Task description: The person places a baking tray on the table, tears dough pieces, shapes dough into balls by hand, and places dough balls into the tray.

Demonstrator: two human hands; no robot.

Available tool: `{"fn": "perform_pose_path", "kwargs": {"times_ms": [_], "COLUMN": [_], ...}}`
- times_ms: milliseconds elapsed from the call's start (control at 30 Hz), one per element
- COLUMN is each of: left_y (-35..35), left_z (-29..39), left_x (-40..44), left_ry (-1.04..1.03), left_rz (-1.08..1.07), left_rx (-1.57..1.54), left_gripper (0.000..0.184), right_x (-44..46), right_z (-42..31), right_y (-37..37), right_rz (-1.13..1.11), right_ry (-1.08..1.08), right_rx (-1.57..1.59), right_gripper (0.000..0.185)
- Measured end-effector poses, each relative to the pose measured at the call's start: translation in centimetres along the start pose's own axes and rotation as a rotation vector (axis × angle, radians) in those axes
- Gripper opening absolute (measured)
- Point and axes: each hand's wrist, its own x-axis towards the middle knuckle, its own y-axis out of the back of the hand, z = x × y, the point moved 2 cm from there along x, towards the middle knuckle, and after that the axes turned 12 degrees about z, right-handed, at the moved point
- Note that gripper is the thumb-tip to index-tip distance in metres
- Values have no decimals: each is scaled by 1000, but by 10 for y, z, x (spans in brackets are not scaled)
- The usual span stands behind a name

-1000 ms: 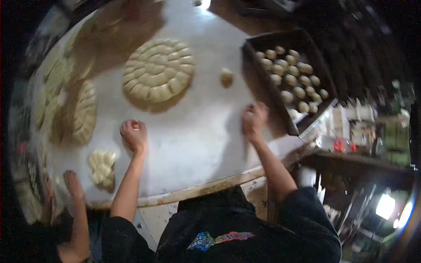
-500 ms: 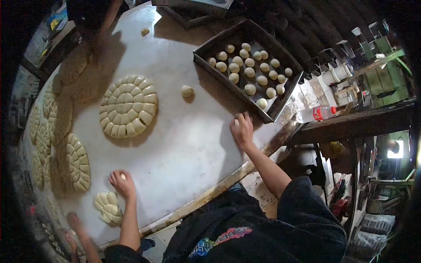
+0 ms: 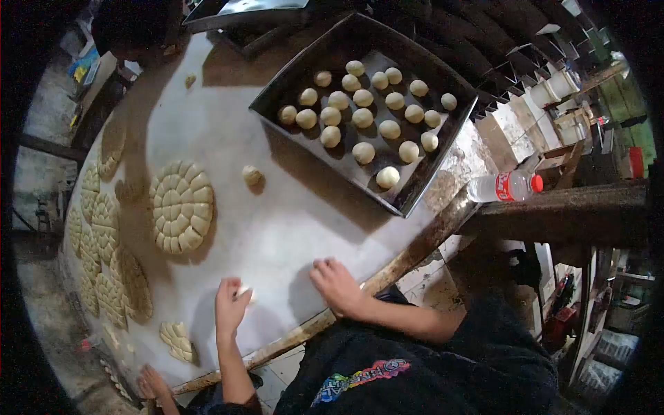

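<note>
My left hand (image 3: 231,304) is closed at the lower middle of the table, with a small pale piece of dough (image 3: 246,292) at its thumb and fingertips. To the right, my right hand (image 3: 337,285) rests on the tabletop near the front edge, its fingers curled down; whatever lies under them is hidden. A partial slab of cut dough (image 3: 178,341) lies left of my left forearm. Farther up sits a big round of dough (image 3: 182,207) cut into many pieces. One loose dough ball (image 3: 252,176) stands between that round and the dark metal tray (image 3: 325,160).
Several dough balls (image 3: 362,118) lie spread in the tray. More cut dough rounds (image 3: 105,225) line the table's left side. Another person's hand (image 3: 153,382) is at the lower left corner. A plastic bottle (image 3: 505,187) with a red cap lies beyond the right edge.
My right hand has moved away from the tray, toward my left hand. My left hand has shifted right, away from the partial slab. The view has also turned, making the tray look nearer.
</note>
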Motion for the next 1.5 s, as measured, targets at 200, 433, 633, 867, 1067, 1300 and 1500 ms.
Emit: {"fn": "perform_pose_path", "kwargs": {"times_ms": [200,433,633,867,1067,1300,1500], "left_y": [-126,-238,-144,-32,79,180,152], "left_z": [218,253,196,-71,-221,-267,-244], "left_x": [49,83,67,-29,-96,-140,-106], "left_ry": [-527,-780,-726,-102,75,289,284], "left_rz": [-64,-189,50,381,933,1029,600], "left_rx": [-277,774,-270,-413,-687,-840,-1324], "left_gripper": [27,31,30,20,12,11,12], "right_x": [-7,46,95,94,95,137,150], "right_z": [43,110,191,2,-209,-376,-346], "right_y": [40,176,140,29,-158,-275,-253], "right_rz": [-502,392,547,416,-67,-33,-425], "right_ry": [-267,-196,-430,-142,338,484,245], "right_rx": [784,670,-249,347,385,216,468], "right_gripper": [48,40,30,22,22,22,28]}}
